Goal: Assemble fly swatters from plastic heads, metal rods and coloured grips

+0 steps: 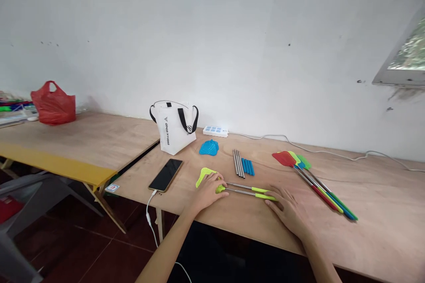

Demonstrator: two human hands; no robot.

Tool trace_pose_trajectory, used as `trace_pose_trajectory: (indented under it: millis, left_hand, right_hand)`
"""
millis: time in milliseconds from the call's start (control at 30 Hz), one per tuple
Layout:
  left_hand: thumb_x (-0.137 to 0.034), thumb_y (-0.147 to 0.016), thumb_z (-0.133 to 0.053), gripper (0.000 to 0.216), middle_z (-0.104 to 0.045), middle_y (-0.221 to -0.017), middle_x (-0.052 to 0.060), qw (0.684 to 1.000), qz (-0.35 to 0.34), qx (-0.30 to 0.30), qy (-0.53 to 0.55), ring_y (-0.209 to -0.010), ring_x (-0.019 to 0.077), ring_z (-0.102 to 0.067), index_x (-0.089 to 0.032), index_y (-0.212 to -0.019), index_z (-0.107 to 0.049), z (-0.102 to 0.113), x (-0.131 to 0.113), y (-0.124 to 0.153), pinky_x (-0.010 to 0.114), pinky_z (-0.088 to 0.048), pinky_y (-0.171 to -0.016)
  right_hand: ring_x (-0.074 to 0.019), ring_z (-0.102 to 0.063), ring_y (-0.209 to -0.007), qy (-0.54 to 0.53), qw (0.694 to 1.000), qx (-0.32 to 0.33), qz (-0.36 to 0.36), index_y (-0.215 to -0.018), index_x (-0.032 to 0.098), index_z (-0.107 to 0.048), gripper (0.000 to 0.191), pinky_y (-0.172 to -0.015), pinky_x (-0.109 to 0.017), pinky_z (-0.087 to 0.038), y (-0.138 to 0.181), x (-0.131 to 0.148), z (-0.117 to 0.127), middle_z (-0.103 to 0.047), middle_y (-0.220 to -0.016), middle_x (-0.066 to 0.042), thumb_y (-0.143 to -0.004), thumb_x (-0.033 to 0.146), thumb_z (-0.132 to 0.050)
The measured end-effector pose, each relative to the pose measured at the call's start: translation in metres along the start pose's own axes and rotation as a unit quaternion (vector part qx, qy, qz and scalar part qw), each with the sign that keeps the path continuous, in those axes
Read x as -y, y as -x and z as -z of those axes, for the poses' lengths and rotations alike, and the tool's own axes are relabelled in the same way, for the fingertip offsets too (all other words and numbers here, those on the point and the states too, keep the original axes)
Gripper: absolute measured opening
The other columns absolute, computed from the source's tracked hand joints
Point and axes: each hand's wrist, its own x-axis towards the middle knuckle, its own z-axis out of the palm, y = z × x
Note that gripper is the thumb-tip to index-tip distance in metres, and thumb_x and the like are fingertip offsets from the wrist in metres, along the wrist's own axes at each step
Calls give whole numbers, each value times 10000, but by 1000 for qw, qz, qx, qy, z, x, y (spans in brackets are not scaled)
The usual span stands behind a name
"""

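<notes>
The left hand (208, 191) lies curled over the heads of two yellow-green fly swatters (247, 191), though whether it pinches them cannot be told. The right hand (289, 212) rests flat and open, fingertips on their green handle ends. The swatters lie side by side on the plywood table (381, 230), low in the centre of the frame. Left of them is a phone (165, 175). Beyond lie steel rods (238, 162), blue grips (247, 166) and a blue swatter head (209, 147), with a bundle of coloured swatters (315, 183) at right. Farther back stand a white tote bag (174, 128) and a power strip (215, 131).
</notes>
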Motion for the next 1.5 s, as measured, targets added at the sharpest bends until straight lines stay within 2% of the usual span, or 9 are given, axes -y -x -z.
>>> trace_pose_trajectory:
  millis: [267, 500, 600, 667, 767, 900, 1100, 1300, 1500]
  left_hand:
    - [-361, -1033, -506, 190, -639, -1194, 38, 999, -37, 3, -1, -1167, 244, -560, -245, -924, -608, 2, -14, -1, 437, -380, -1071]
    - [-329, -1044, -462, 163, -652, -954, 22, 999, -44, 3, -16, -983, 231, -586, -251, -949, -570, 21, -34, 4, 402, -422, -999]
    - [-364, -1026, -511, 152, -668, -960, 27, 999, -50, -3, -17, -1001, 241, -582, -255, -994, -611, 24, -37, 6, 374, -440, -937]
    - [-407, -1020, -541, 180, -694, -946, 13, 997, -74, -12, -12, -985, 227, -592, -264, -1019, -650, 25, -38, 6, 365, -427, -953]
    - [-443, -1027, -536, 257, -729, -881, -13, 992, -120, -23, -13, -902, 193, -604, -265, -956, -707, 22, -39, 3, 358, -407, -963]
    - [-421, -1035, -535, 316, -742, -824, -6, 984, -165, -51, -31, -846, 171, -599, -229, -883, -734, 20, -35, 1, 360, -389, -945]
    - [-398, -1021, -574, 274, -752, -848, -19, 979, -179, -82, -53, -840, 153, -596, -224, -880, -732, 44, -14, 5, 343, -358, -930]
    - [-403, -1016, -579, 300, -754, -826, -25, 987, -135, -72, -57, -819, 152, -583, -226, -832, -735, 67, 0, 13, 338, -346, -897]
    - [-389, -1012, -593, 268, -753, -823, -32, 987, -131, -75, -63, -844, 159, -578, -239, -850, -746, 66, -9, 13, 352, -330, -917]
  right_hand:
    - [-238, -600, -1184, -37, 999, -26, 0, -1092, 306, -672, 319, -1040, -464, -458, -3, 16, 11, -673, -1242, -48, -1027, 453, -396]
    - [-205, -655, -1078, 29, 996, -63, 50, -1138, 323, -673, 304, -1210, -580, -186, -8, 48, 12, -735, -1113, -17, -1043, 376, -389]
    - [-196, -684, -998, 63, 994, -75, 53, -1156, 328, -681, 305, -1207, -554, -187, -7, 61, 12, -756, -1033, -12, -1048, 345, -396]
    - [-195, -696, -963, 74, 993, -70, 65, -1190, 335, -678, 311, -1156, -494, -296, -6, 69, 13, -761, -1035, -18, -1051, 360, -401]
    - [-203, -700, -882, 94, 989, -79, 85, -1161, 330, -703, 344, -889, -362, -478, -4, 80, 12, -763, -1022, -36, -1055, 401, -383]
    - [-190, -665, -783, 105, 976, -132, 135, -1001, 279, -736, 403, -748, -320, -444, -6, 88, 15, -762, -920, -42, -1070, 385, -354]
    - [-199, -647, -857, 123, 968, -132, 176, -1012, 290, -755, 440, -896, -373, -376, -6, 38, 36, -778, -927, -35, -1078, 313, -321]
    - [-246, -684, -863, 74, 969, -215, 95, -859, 277, -771, 492, -866, -409, -407, 5, -38, 56, -778, -864, -33, -990, 622, -445]
    - [-246, -691, -821, -1, 979, -203, 5, -897, 290, -768, 490, -883, -416, -470, 12, -29, 68, -773, -912, -35, -894, 719, -531]
